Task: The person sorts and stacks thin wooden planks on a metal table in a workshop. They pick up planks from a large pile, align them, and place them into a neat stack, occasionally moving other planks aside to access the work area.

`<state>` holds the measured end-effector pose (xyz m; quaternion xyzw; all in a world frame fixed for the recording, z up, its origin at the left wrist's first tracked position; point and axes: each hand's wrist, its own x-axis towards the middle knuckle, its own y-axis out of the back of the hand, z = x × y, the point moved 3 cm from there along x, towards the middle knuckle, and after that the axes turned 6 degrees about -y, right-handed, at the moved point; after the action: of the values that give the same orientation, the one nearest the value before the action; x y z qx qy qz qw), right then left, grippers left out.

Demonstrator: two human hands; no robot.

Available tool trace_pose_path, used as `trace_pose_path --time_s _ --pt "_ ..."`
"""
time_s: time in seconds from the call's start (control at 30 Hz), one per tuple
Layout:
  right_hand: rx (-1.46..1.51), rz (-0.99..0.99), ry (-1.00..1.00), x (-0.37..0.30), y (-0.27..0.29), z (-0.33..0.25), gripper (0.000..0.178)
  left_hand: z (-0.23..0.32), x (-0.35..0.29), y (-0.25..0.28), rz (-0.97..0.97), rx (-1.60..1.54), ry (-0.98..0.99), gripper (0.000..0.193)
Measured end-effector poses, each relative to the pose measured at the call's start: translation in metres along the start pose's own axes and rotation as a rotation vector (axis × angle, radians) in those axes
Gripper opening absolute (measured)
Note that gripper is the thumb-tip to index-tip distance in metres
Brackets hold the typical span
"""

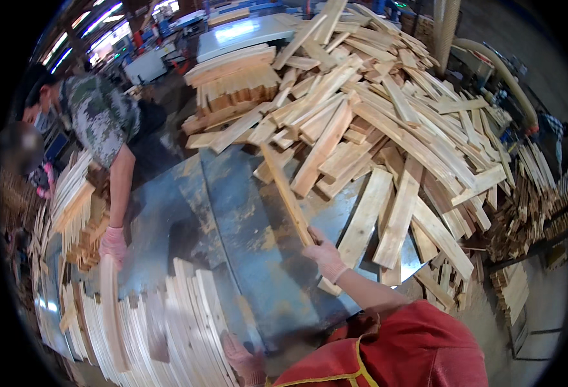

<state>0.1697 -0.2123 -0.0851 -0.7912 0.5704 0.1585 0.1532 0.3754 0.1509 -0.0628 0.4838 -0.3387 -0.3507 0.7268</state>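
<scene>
My right hand [326, 253], in a pale pink glove, is closed around the near end of a narrow wooden board [285, 193]. The board slants away over the blue metal table [232, 193], toward the wood pile. My left hand [244, 361], also gloved, is low in the view against the right end of a row of upright pale boards [180, 322]. Its fingers look stretched along the outermost board, though the hand is somewhat blurred. Across the row, a co-worker's gloved hand [113, 246] grips the top of another board [109, 297].
A large loose heap of boards [387, 122] covers the table's far right, some overhanging its edge. A neat stack [232, 80] stands at the far side. The co-worker in a camouflage shirt [97, 116] leans in from the left, near another stack [80, 213]. More boards [529, 206] lie at right.
</scene>
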Motion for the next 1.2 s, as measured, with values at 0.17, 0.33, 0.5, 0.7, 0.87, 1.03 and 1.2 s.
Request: trace_pose_path --time_s 0.17,0.33,0.5,0.7,0.87,1.03,1.2 --pt "0.162 -0.149 0.308 0.008 0.083 -0.128 0.064 0.099 0.064 -0.024 -0.286 -0.119 -0.19 0.086" --pt "0.45 -0.506 0.205 0.056 0.14 -0.222 0.065 0.186 0.101 -0.067 -0.269 -0.168 -0.335 0.078" --pt "0.829 -0.511 0.22 0.051 0.169 -0.188 0.069 0.244 0.118 -0.093 -0.224 -0.193 -0.438 0.072" --pt "0.475 -0.271 0.698 0.138 0.28 -0.43 0.068 0.262 0.134 -0.102 -0.458 -0.176 -0.297 0.072" --pt "-0.811 0.512 0.459 0.232 0.407 -0.442 0.079 0.266 0.131 -0.125 -0.272 -0.126 -0.538 0.074" --pt "-1.159 0.843 0.044 0.233 0.419 -0.308 0.069 0.284 0.132 -0.118 0.018 -0.168 -0.696 0.024" --pt "-0.978 0.819 0.098 0.195 0.442 -0.324 0.056 0.271 0.131 -0.098 -0.596 -0.15 -0.388 0.079"
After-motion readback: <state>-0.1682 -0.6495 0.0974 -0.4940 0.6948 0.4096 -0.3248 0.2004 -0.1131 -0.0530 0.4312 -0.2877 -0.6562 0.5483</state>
